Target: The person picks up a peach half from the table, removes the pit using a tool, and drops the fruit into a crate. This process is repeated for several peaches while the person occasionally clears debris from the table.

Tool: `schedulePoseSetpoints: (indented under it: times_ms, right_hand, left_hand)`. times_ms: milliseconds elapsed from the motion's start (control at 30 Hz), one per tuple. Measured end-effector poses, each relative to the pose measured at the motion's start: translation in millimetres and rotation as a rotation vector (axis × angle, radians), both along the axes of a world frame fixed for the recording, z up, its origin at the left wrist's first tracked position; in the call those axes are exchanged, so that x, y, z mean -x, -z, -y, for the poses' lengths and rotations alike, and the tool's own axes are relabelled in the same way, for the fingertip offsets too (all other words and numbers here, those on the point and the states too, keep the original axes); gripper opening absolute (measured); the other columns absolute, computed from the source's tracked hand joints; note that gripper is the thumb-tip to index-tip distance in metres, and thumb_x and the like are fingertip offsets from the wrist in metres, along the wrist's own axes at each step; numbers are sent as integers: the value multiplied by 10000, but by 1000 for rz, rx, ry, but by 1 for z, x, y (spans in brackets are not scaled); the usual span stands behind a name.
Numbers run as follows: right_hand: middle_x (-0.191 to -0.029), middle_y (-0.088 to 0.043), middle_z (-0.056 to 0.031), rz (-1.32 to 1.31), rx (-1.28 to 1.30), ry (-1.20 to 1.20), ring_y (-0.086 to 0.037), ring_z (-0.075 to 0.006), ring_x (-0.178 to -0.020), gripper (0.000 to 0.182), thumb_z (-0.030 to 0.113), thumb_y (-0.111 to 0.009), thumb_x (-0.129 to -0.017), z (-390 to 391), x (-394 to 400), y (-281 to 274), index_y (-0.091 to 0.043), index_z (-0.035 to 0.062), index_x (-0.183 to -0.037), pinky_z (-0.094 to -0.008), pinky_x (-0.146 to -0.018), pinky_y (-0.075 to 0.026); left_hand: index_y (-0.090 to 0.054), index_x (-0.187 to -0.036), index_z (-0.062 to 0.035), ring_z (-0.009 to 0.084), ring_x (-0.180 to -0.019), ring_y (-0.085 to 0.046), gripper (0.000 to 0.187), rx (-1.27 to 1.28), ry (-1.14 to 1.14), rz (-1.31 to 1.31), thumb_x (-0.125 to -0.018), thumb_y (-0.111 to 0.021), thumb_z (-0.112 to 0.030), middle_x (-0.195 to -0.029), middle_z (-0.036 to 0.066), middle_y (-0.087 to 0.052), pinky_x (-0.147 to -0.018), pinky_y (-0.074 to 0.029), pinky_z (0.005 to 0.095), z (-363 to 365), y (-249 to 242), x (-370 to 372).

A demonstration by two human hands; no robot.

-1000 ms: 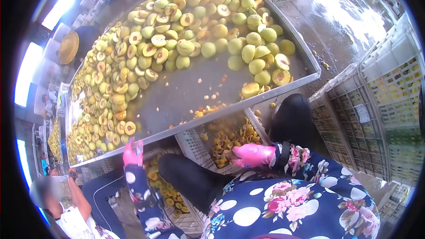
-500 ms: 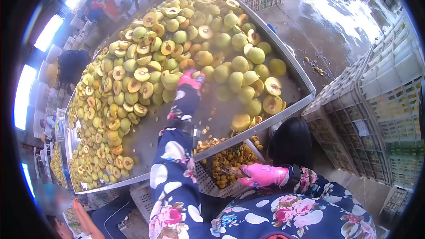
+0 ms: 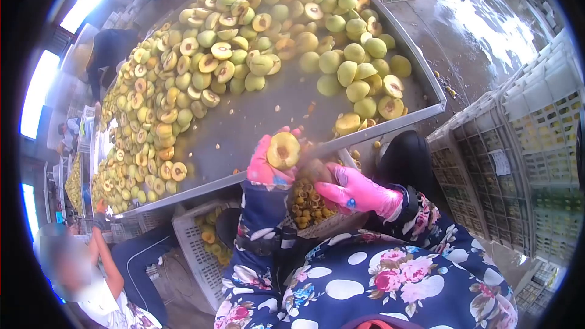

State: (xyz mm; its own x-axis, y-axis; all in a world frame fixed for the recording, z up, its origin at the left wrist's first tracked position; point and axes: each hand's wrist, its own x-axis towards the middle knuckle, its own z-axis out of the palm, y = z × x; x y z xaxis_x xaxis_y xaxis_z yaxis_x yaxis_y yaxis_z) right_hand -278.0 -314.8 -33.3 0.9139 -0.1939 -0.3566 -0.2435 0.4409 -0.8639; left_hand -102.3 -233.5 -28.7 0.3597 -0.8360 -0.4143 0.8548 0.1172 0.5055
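My left hand (image 3: 266, 167), in a pink glove, is closed around a yellow peach half (image 3: 283, 150) with its cut face up, near the front rim of the metal table. To its right, my pink-gloved right hand (image 3: 362, 193) has its fingers curled; a blurred brownish shape at its fingertips cannot be made out. Below the hands stands a crate (image 3: 317, 229) of small brown-yellow pit scraps. A big heap of greenish-yellow peach halves (image 3: 201, 64) covers much of the metal table (image 3: 244, 125), many with cut faces showing.
Stacked plastic crates (image 3: 512, 146) stand at the right. Another crate (image 3: 189, 231) with fruit is at lower left, beside a seated person (image 3: 113, 286). Other people are at the far side. The table's raised metal rim (image 3: 381, 129) runs in front of me.
My left hand has come back from the heap toward me, now with a peach half. My right hand has risen beside it from above the scrap crate. The view has shifted.
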Motion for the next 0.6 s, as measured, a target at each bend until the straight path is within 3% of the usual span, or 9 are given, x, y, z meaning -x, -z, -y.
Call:
schedulePoseSetpoints:
  times_ms: [133, 167, 267, 300, 400, 433, 500, 533, 600]
  right_hand:
    - [-725, -538, -13, 27, -49, 128, -498, -73, -527, 294, 267, -573, -870, -8, -7, 6, -496, 20, -1009, -218, -461, -403]
    - [-790, -569, -62, 26, 110, 178, -561, -135, -652, 340, 249, -595, -851, -7, -8, 9, -497, 1, -1061, -269, -562, -461]
    - [-851, -590, -125, 252, 607, 354, -576, -216, -789, 390, 232, -610, -832, 1, -15, 27, -488, -19, -1104, -329, -702, -475]
    - [-884, -593, -167, 202, 755, 305, -568, -272, -857, 404, 222, -612, -823, 4, -9, 26, -481, -26, -1114, -363, -783, -452]
    - [-851, -595, -143, 90, 780, 372, -584, -234, -782, 377, 229, -603, -834, 1, -11, 17, -488, -1, -1110, -336, -708, -468]
    - [-834, -594, -136, 65, 650, 333, -585, -222, -752, 366, 228, -598, -839, 0, -8, 9, -489, 2, -1105, -330, -682, -469]
    - [-801, -594, -122, 12, 392, 255, -587, -197, -693, 344, 227, -588, -848, -3, 4, -9, -489, 7, -1094, -316, -628, -470]
    - [-770, -589, -112, -3, 400, 194, -581, -183, -662, 333, 225, -584, -852, -8, 7, -10, -489, 5, -1084, -311, -603, -463]
    - [-708, -579, -93, -38, 411, 77, -569, -156, -601, 314, 222, -576, -860, -20, 16, -12, -489, 0, -1064, -303, -554, -448]
  left_hand:
    - [-419, -1251, 20, 283, -1095, -504, 402, 37, 7, 319, -959, -348, -247, -1225, 164, -500, -958, -397, 375, -16, 18, 28]
    - [-413, -1257, 16, 291, -1117, -487, 399, 76, 93, 254, -953, -360, -237, -1239, 162, -487, -961, -394, 396, -20, 17, 29]
    - [-394, -1276, 4, 313, -1186, -436, 401, 191, 353, 59, -934, -397, -206, -1281, 156, -450, -967, -385, 458, -35, 6, 17]
    - [-404, -1259, 3, 332, -1168, -455, 416, 139, 366, 26, -909, -442, -218, -1257, 162, -472, -951, -392, 502, -39, 19, 10]
    - [-413, -1239, -44, 383, -1115, -488, 418, -84, 64, -321, -856, -498, -187, -1239, 189, -481, -912, -389, 592, -38, 18, 14]
    - [-435, -1215, -25, 379, -1101, -498, 413, -40, 46, -255, -853, -498, -214, -1206, 192, -509, -901, -390, 600, -40, 19, 17]
    - [-427, -1224, 18, 337, -1084, -519, 432, -52, -33, -70, -878, -453, -239, -1206, 211, -504, -899, -431, 493, -41, 19, 23]
    - [-424, -1228, 39, 317, -1076, -529, 446, -57, -73, 22, -890, -430, -251, -1207, 220, -502, -898, -451, 440, -42, 20, 24]
    - [-424, -1235, 37, 322, -1078, -527, 446, 45, -52, -46, -882, -419, -236, -1214, 220, -499, -894, -453, 433, -43, 24, 24]
